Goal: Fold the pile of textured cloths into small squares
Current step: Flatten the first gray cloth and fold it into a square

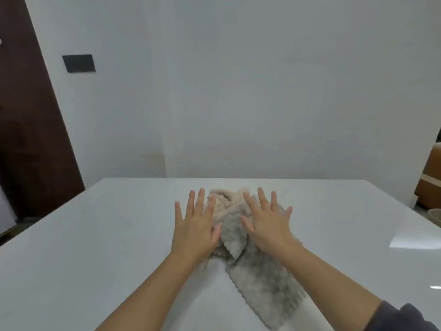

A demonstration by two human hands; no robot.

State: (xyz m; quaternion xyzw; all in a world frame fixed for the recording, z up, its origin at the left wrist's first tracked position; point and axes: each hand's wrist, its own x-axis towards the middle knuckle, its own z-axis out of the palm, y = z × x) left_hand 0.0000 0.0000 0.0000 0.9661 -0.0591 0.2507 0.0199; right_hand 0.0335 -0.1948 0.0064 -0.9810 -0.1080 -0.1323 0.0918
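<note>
Fingers (200,199) of both hands are lying straight and spread wide, pinching nothing. Left hand (195,226) is resting palm down at the left edge of the cloth pile (235,225), its thumb and forefinger overlapping the fabric and its other fingers lying over the bare white table (95,235). Right hand (268,226) is lying flat on top of the pile, thumb pointing left toward the other hand. Cannot tell how hard either is pressing.

Pile is sitting mid-table, slightly right of centre, crumpled and unfolded. A beige cloth (224,197) is bunching at the far end. A grey textured cloth (262,283) with a scalloped edge is trailing near and right, beside the right forearm. A dark sleeve (405,316) is showing at the near right corner.

Behind the table a pale wall (238,91) is carrying a black plate (78,63). A dark brown door (28,139) is standing far left, and a blurry brown object (429,182) is showing at the right edge.
</note>
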